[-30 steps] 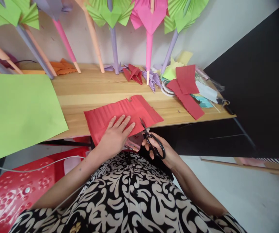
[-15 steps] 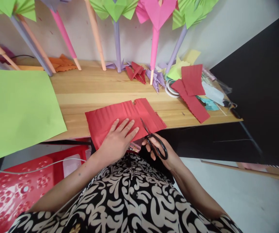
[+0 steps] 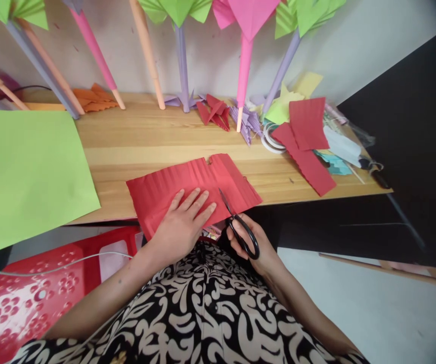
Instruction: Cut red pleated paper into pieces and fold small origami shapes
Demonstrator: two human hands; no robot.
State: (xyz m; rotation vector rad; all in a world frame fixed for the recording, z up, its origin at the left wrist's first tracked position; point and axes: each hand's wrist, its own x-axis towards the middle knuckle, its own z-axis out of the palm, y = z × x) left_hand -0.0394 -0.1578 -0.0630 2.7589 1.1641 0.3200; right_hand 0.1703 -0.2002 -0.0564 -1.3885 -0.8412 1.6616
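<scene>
A sheet of red paper (image 3: pixel 157 189), pleated with ridges, lies at the front edge of the table and hangs a little over it. My left hand (image 3: pixel 183 222) rests flat on the paper with its fingers spread. In my right hand (image 3: pixel 258 245) is a pair of black-handled scissors (image 3: pixel 254 241), held at the paper's near edge. The scissors' blades point up and left over the red sheet, close together. A small notch shows in the sheet's far edge. Whether the lower blade is under the paper, I cannot tell.
Red paper pieces (image 3: pixel 309 124) and tape rolls (image 3: pixel 272 139) lie at the right. A large green sheet (image 3: pixel 32 177) covers the left. Paper flowers on stems, such as the pink one (image 3: pixel 245 65), lean along the wall. Below left stands a red plastic stool (image 3: pixel 36 298).
The scissors' handles have closed together and the blades have come nearer each other. My left hand stays flat on the red paper. The view has shifted slightly.
</scene>
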